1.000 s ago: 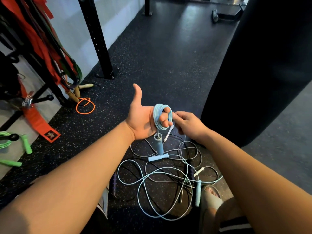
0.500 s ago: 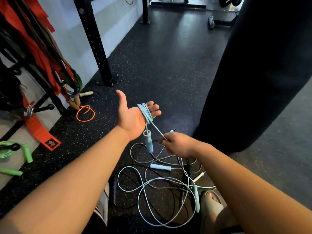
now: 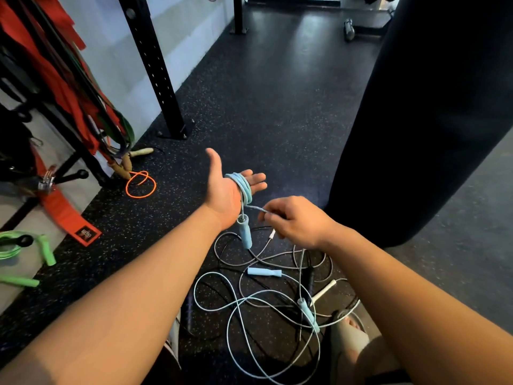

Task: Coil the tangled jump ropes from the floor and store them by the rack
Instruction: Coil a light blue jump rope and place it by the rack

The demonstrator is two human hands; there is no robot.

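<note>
My left hand [image 3: 227, 190] is held palm up with straight fingers, and several turns of a light blue jump rope [image 3: 244, 187] are wound round them. One blue handle [image 3: 244, 232] dangles below that palm. My right hand [image 3: 297, 220] pinches the free run of the same rope just right of the coil. On the floor beneath lies a tangle of ropes [image 3: 263, 307]: light blue, grey and black cords, two more blue handles [image 3: 263, 272] and a white handle [image 3: 323, 291].
A black rack post [image 3: 155, 68] is bolted to the floor at the left, with red and green bands [image 3: 63, 84] hanging beside it. An orange coiled rope [image 3: 140, 184] and a green rope [image 3: 25, 254] lie near the rack. A black punching bag [image 3: 433, 112] stands right.
My left hand opened from curled fingers to flat and shifted left. My right hand dropped away from the coil, drawing the rope down and then back up beside it.
</note>
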